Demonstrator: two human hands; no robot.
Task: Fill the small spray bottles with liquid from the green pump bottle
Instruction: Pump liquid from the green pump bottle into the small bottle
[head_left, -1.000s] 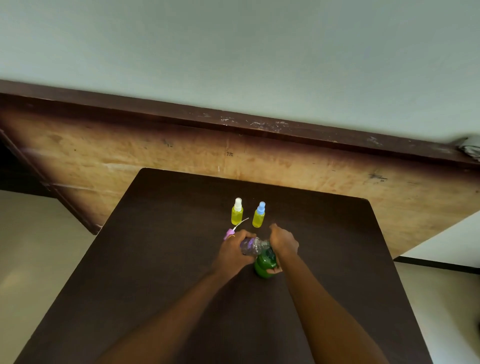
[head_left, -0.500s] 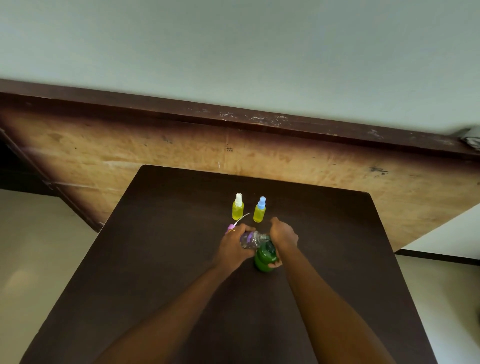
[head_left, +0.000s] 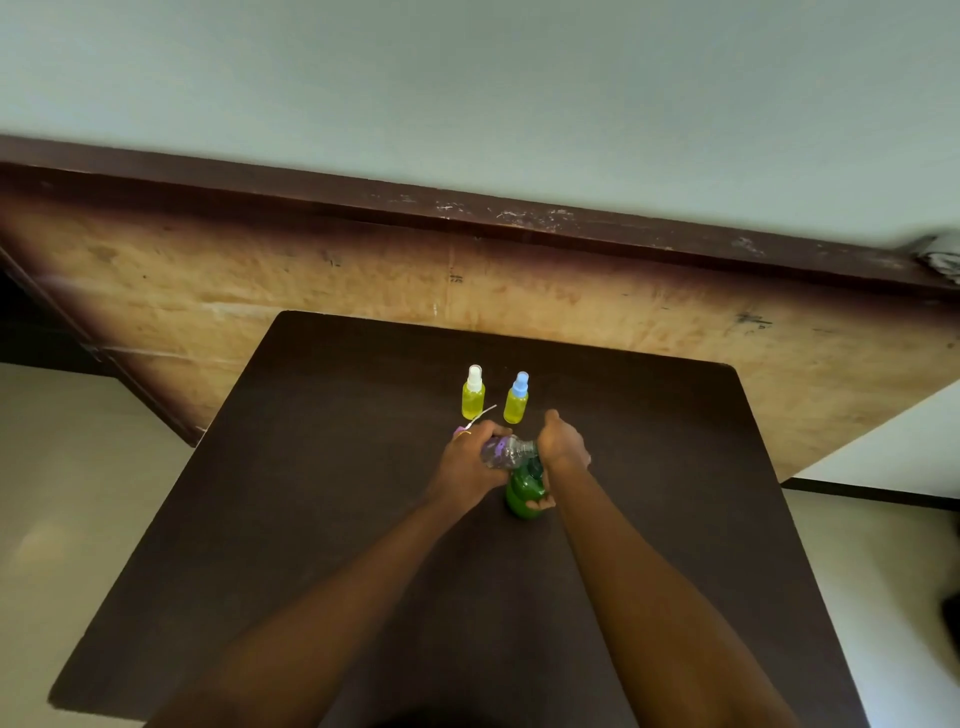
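Note:
My left hand (head_left: 467, 465) grips a small clear spray bottle (head_left: 506, 451), tipped sideways with its open neck against the top of the green pump bottle (head_left: 522, 493). The same hand also holds a purple spray cap (head_left: 461, 430) with a thin white tube sticking up. My right hand (head_left: 563, 447) wraps around the green pump bottle's head, hiding the pump. The green bottle stands on the dark table (head_left: 311, 493). Behind the hands stand two filled yellow spray bottles, one with a white cap (head_left: 473, 396) and one with a blue cap (head_left: 516, 401).
A worn wooden panel (head_left: 311, 291) leans against the pale wall right behind the table's far edge. Pale floor lies to the left and right of the table. A dark object (head_left: 950, 618) shows at the right frame edge.
Both hands and the bottles stay together in the same grip. The view has tilted slightly; the hands sit a little higher in the frame.

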